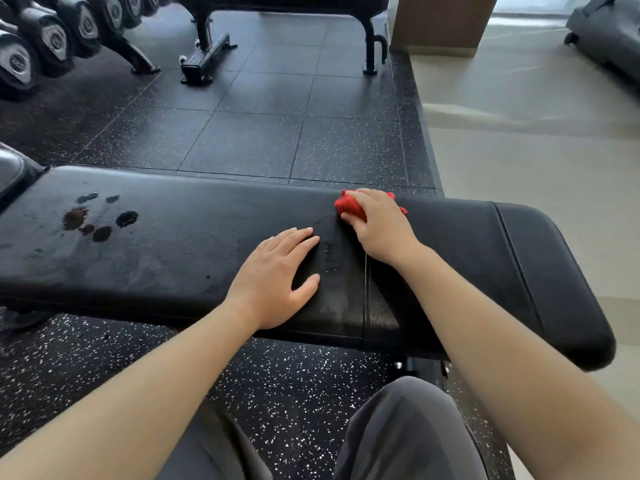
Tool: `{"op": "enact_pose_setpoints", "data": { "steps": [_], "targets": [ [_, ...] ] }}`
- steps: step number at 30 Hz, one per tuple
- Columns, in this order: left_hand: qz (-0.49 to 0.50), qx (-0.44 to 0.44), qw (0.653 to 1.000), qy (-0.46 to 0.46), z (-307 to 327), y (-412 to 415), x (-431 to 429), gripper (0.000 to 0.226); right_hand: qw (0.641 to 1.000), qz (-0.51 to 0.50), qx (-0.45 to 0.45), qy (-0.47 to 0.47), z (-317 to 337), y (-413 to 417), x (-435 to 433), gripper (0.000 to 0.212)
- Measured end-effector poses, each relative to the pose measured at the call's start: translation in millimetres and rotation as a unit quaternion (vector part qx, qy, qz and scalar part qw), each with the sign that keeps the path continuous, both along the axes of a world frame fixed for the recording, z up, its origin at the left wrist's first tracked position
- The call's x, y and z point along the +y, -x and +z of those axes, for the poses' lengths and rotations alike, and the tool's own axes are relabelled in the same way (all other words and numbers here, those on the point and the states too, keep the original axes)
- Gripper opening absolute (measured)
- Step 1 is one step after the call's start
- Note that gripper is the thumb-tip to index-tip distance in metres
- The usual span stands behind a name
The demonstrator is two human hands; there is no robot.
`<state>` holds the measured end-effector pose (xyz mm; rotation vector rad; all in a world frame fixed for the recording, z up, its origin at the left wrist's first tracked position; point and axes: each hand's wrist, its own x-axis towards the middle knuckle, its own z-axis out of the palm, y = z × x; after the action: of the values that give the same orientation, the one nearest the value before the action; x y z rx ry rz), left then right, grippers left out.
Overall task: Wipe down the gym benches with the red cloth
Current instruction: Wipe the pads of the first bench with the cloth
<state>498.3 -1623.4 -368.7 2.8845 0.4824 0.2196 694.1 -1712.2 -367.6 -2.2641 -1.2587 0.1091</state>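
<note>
A long black padded gym bench (173, 258) runs across the view from left to right. Dark wet spots (100, 220) mark its left part. My right hand (381, 226) presses a bunched red cloth (349, 206) onto the far edge of the pad, near a seam; most of the cloth is hidden under the fingers. My left hand (277, 275) lies flat and open on the pad just to the left, holding nothing.
A rack of dumbbells (41, 39) stands at the far left. Another bench frame (242, 39) sits on the black rubber floor behind. To the right are a beige floor (536, 140), a brown pillar (440, 22) and a dark machine (609, 32). My grey-trousered legs (398, 438) are below.
</note>
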Motion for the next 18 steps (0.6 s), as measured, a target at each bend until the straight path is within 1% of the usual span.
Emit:
{"op": "enact_pose_setpoints", "data": {
  "steps": [2,4,6,11,15,18],
  "targets": [
    [0.001,0.003,1.000,-0.004,0.5,0.0,-1.0,0.071,1.000,-0.007,0.004,0.007,0.5,-19.2,20.1,0.040],
    [0.001,0.003,1.000,-0.003,0.5,0.0,-1.5,0.070,1.000,-0.019,0.015,0.013,3.5,-30.3,34.8,0.031],
    [0.006,0.006,1.000,-0.005,0.6,0.2,-2.0,0.070,0.999,-0.027,0.018,0.018,3.7,-33.9,40.3,0.028],
    [0.005,0.001,1.000,-0.006,1.0,-0.9,-1.7,0.069,1.000,0.014,-0.015,0.004,-3.5,-15.8,17.9,0.043],
    [0.008,-0.010,1.000,0.001,-0.4,-0.4,-0.2,0.072,0.999,0.041,-0.014,-0.020,-4.3,30.7,-24.3,0.046],
    [0.003,-0.021,0.999,0.036,-2.1,-0.5,2.4,0.074,0.999,0.044,-0.010,-0.026,-4.9,66.8,-54.5,0.048]
  ]
}}
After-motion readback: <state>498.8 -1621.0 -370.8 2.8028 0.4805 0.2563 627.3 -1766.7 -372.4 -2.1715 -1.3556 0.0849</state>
